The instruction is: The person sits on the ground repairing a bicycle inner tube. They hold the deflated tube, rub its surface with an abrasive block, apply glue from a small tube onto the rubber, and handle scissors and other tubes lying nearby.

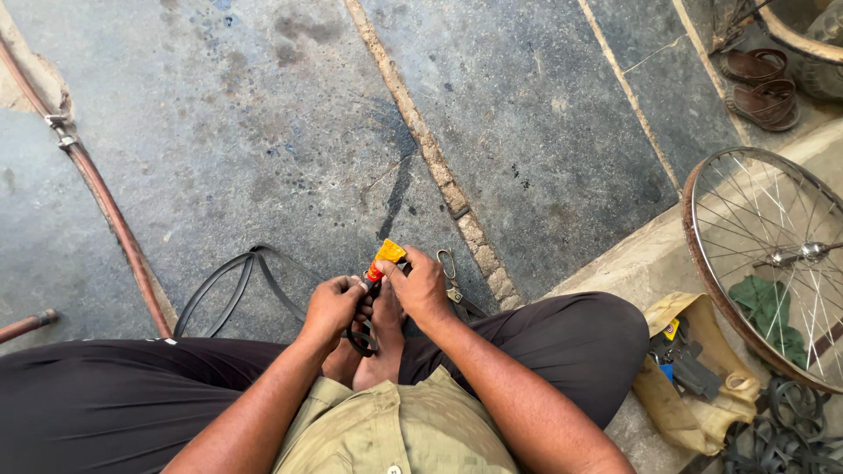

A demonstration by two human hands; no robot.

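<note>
head view looks down on a person seated cross-legged on the stone floor (pixel 263 132); the right hand (pixel 421 288) pinches a small orange tube (pixel 386 256) near its lower end, fingers closed around it, the tube tilted up and away from the body; the left hand (pixel 332 307) is closed on a fold of black inner tube (pixel 237 281), pressing it down just above the bare feet (pixel 373 347), and its fingertips meet the tube's nozzle end, though whether they grip a cap there is hard to tell; the rest of the rubber loops out flat to the left; the orange tube looks light, soft and crushable, best held by its crimped tail or flat sides; the rubber is limp, floppy and grippy, so it wants pinning close to the spot being worked; a spoked wheel (pixel 773 254) lies well apart at the right.
</note>
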